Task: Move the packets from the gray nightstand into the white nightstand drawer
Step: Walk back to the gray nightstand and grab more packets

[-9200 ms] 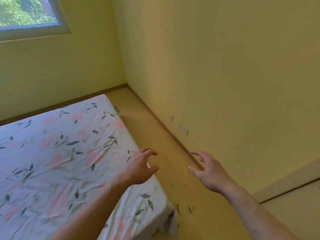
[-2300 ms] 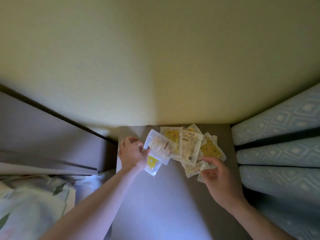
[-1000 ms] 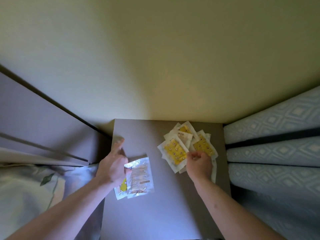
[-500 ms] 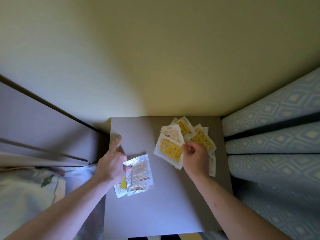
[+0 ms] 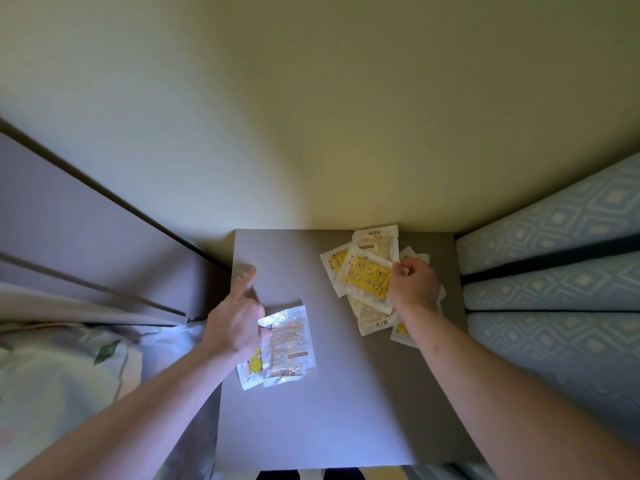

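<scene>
Reaching forward on bare forearms: left hand (image 5: 235, 323) pinching with thumb and curled fingers, index finger (image 5: 246, 279) extended; right hand (image 5: 414, 285) pinching, fingers curled, knuckles up.

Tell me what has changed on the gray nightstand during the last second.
The right hand pinched the top yellow packet of the pile and is lifting its edge; the pile has spread a little. The left hand stays gripping the two packets near the left edge of the nightstand, forefinger stretched out.
</scene>
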